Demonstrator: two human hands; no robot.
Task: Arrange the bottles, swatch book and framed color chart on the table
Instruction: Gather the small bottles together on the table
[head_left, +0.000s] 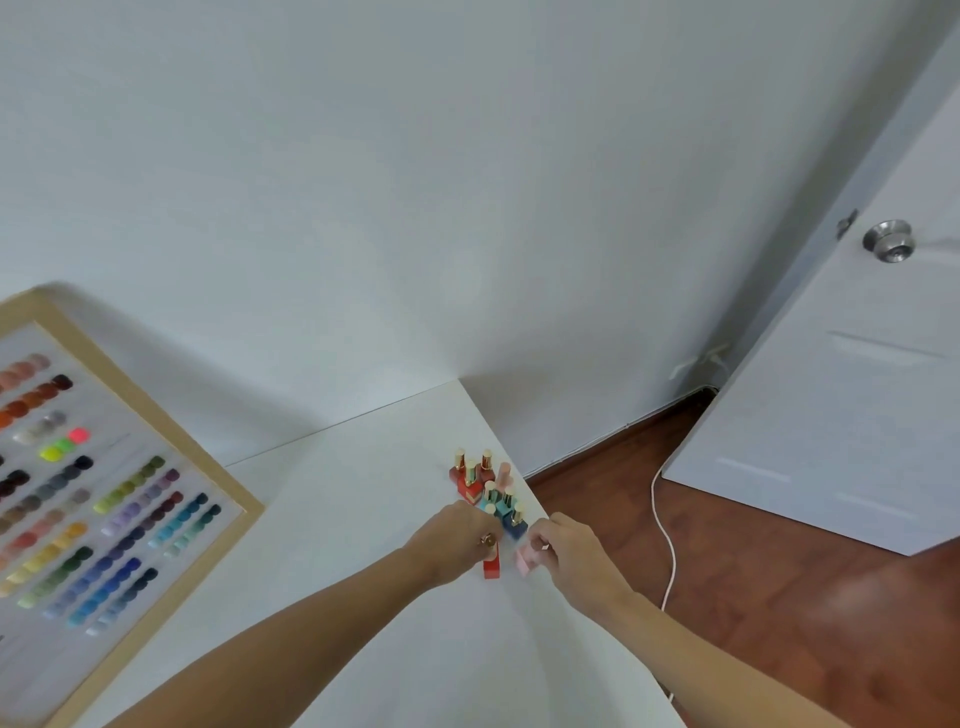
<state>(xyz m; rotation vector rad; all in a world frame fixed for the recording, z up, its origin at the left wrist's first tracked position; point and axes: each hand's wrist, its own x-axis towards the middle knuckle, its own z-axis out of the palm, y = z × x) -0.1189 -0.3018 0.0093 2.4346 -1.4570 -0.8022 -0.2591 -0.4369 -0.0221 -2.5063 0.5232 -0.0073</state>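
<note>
Several small nail-polish bottles (488, 491) with gold caps, red, teal and blue, stand clustered near the right edge of the white table (363, 519). My left hand (457, 540) grips a red bottle (491, 567) just in front of the cluster. My right hand (561, 551) pinches a pale pink bottle (524, 561) beside it. The framed color chart (104, 499), with a light wooden frame and rows of colored swatches, lies at the left. No swatch book is in view.
A white wall rises behind the table. To the right lies brown wooden floor (779, 597) with a white cable (667, 551) trailing across it. A white door (857, 389) with a metal knob (889, 240) stands at the far right.
</note>
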